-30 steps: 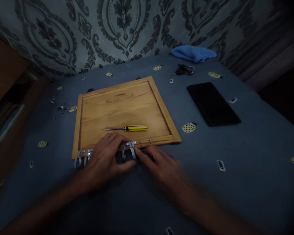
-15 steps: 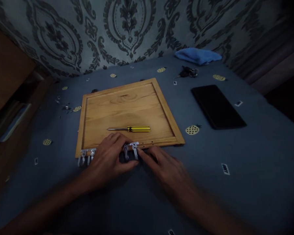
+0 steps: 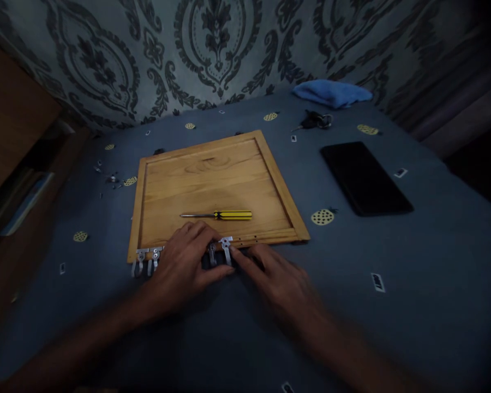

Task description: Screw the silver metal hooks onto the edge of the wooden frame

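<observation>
A framed wooden panel (image 3: pixel 204 177) lies flat, with several silver metal hooks along its near edge. Two of them, such as this metal hook (image 3: pixel 156 255), are at the left corner. My left hand (image 3: pixel 184 256) bends over the near edge. Its index fingertip is at the plate of the rightmost metal hook (image 3: pixel 226 251) and its thumb at the hook's lower end. From the right, the index finger of my right hand (image 3: pixel 282 281) presses against that same hook; its other fingers are curled and its thumb is hidden. A yellow-and-black screwdriver (image 3: pixel 231 215) rests on the panel.
A black tablet-like slab (image 3: pixel 366 177) lies to the right. Behind it are keys (image 3: pixel 314 120) and a blue cloth (image 3: pixel 331 93). Small metal parts (image 3: pixel 112 179) are scattered left of the panel. Wooden furniture (image 3: pixel 16 103) stands at the far left, a patterned wall behind.
The whole view has shifted very slightly. Both hands stay at the rightmost hook, whose plate appears tilted a little differently.
</observation>
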Motion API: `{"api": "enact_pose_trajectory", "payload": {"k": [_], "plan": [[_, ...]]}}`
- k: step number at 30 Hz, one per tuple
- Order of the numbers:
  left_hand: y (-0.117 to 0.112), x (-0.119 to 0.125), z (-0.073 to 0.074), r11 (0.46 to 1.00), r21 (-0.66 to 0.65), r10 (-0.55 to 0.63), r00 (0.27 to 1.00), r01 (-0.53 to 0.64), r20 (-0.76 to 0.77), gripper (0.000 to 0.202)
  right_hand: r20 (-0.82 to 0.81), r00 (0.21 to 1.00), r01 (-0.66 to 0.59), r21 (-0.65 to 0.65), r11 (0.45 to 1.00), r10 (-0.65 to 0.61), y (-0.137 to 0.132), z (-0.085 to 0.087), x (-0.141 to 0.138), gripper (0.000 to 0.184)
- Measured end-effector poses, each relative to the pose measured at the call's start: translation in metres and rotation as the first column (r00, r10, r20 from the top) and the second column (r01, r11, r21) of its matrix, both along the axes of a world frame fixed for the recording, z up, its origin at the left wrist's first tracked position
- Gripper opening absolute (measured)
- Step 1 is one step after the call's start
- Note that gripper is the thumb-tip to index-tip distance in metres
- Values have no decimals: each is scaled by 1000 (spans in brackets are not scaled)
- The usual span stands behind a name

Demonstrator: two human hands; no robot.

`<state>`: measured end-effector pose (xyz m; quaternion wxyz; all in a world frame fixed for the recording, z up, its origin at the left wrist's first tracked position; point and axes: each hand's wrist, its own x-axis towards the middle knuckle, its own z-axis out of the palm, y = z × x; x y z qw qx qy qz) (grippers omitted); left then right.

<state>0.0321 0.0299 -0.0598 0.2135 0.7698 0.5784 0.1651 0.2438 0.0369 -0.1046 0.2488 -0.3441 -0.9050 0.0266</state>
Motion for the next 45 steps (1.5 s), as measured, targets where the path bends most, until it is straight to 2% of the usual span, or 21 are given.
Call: {"api": "enact_pose_trajectory", "payload": {"k": [4,16,24,35,45], "plan": [[1,0,0,1000,-27,-5,1000,5,9,30,-12,1000,-11,-25,1000,11,-1,-1,1,37],[3,-1,-1,1000,10,-12,1000,12,15,31,-1,1000,-9,-26,1000,9,-1,2,-1,43],[5,-1,-2,999,29,-32,999,32,-1,31,-21,1000,-8,30,1000,8,0,1,-2,40],[2,-2,-1,998,48,-40,999,39,32,31,-35,999,-17,-2,1000,17,0,3,0,39],[4,-1,2,999,18,-39,999,39,2,29,-17,1000,-20,-68,998,19,-1,3,0,39]]}}
